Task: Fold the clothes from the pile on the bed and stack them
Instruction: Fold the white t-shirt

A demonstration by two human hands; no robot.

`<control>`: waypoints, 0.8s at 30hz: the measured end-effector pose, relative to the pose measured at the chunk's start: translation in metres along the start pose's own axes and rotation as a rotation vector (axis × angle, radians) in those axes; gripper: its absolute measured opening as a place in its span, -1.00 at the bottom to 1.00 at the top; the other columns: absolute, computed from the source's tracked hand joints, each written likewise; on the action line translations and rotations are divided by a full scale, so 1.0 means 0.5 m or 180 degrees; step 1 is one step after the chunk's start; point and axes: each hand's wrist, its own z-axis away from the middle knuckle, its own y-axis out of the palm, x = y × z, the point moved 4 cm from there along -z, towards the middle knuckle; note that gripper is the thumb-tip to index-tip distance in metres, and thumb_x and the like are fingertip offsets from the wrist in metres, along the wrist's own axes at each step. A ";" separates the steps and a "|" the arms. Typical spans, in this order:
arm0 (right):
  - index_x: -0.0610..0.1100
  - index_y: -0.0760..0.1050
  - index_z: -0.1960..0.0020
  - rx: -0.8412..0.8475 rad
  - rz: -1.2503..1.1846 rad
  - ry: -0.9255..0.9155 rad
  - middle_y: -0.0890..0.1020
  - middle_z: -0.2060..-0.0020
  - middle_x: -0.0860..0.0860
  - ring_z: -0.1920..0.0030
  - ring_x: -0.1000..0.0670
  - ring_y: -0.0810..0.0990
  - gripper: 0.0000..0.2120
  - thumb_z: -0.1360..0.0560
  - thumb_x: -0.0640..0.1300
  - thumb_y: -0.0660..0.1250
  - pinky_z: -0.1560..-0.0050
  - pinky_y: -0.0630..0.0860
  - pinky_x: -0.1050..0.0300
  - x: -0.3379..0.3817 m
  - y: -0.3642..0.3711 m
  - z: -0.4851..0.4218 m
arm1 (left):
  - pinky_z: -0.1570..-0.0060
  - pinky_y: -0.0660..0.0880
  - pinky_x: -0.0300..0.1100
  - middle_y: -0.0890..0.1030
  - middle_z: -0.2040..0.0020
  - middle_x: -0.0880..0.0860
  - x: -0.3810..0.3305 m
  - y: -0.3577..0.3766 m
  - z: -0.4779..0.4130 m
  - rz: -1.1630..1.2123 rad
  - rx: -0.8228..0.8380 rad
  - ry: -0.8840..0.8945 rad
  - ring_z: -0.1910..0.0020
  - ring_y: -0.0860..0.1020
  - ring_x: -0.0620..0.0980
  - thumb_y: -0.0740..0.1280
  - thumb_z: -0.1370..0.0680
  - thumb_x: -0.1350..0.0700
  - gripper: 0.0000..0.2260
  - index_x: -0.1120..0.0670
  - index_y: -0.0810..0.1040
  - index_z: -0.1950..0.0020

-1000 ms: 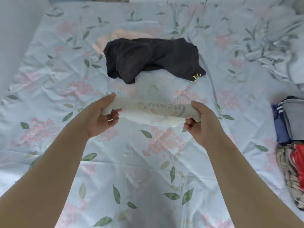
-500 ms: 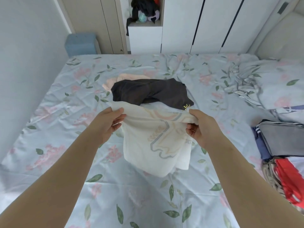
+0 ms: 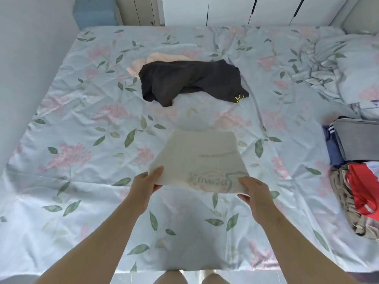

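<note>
The cream printed top [image 3: 198,158], which hung down 0.5 s ago, now spreads flat over the bed [image 3: 82,111]. The left hand [image 3: 143,186] and right hand [image 3: 254,191] each pinch 1 near corner, thumb on top. Beyond it a black garment [image 3: 190,83] lies over a peach garment [image 3: 160,58]. The folded stack [image 3: 356,144] sits at the right edge.

The bed's pale blue fabric sheet [image 3: 82,111] is printed with pink blossoms and green leaves. The cream folded cloth garment [image 3: 196,156] is marked with a faint pink-and-grey print. The black crumpled garment [image 3: 184,83] is flecked with yellow; a peach cloth [image 3: 160,58] is seen behind it.
</note>
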 end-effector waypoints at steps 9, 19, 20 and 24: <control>-0.22 0.51 0.17 0.0087 0.1098 0.1474 0.51 0.28 -0.10 0.29 -0.06 0.48 -0.91 -0.50 -0.24 0.29 0.31 0.32 0.17 -0.358 -0.066 0.026 | 0.01 0.52 -0.18 0.61 0.05 0.16 0.352 -0.112 0.014 -0.1094 -0.0111 -0.1392 0.10 0.56 0.05 0.42 -0.46 0.16 -0.89 0.19 0.58 0.10; -0.21 0.40 0.06 -0.0198 0.1121 0.1105 0.40 0.27 -0.06 0.31 0.02 0.34 -0.84 -0.47 -0.17 0.35 0.26 0.26 0.14 -0.376 -0.025 -0.136 | -0.05 0.45 -0.06 0.47 -0.24 0.09 0.360 -0.069 -0.139 -0.2088 -0.0279 -0.0996 -0.11 0.50 0.13 0.43 -0.47 0.00 -0.39 0.06 0.22 -0.41; -0.25 0.42 0.07 -0.0246 0.1040 0.1007 0.39 0.28 -0.08 0.32 -0.01 0.33 -0.82 -0.45 -0.16 0.37 0.28 0.25 0.14 -0.369 -0.017 -0.158 | -0.02 0.45 -0.08 0.49 -0.23 0.07 0.347 -0.051 -0.163 -0.2108 -0.0280 -0.0790 -0.07 0.51 0.10 0.41 -0.48 -0.01 -0.42 0.07 0.25 -0.41; -0.25 0.48 0.24 -0.0355 0.0832 0.0692 0.41 0.36 -0.14 0.30 -0.10 0.37 -0.82 -0.31 -0.12 0.37 0.34 0.27 0.10 -0.347 0.007 -0.248 | 0.12 0.37 -0.16 0.48 -0.12 0.01 0.310 0.017 -0.243 -0.2084 -0.0416 -0.0345 0.04 0.47 0.03 0.36 -0.50 -0.04 -0.48 0.09 0.28 -0.38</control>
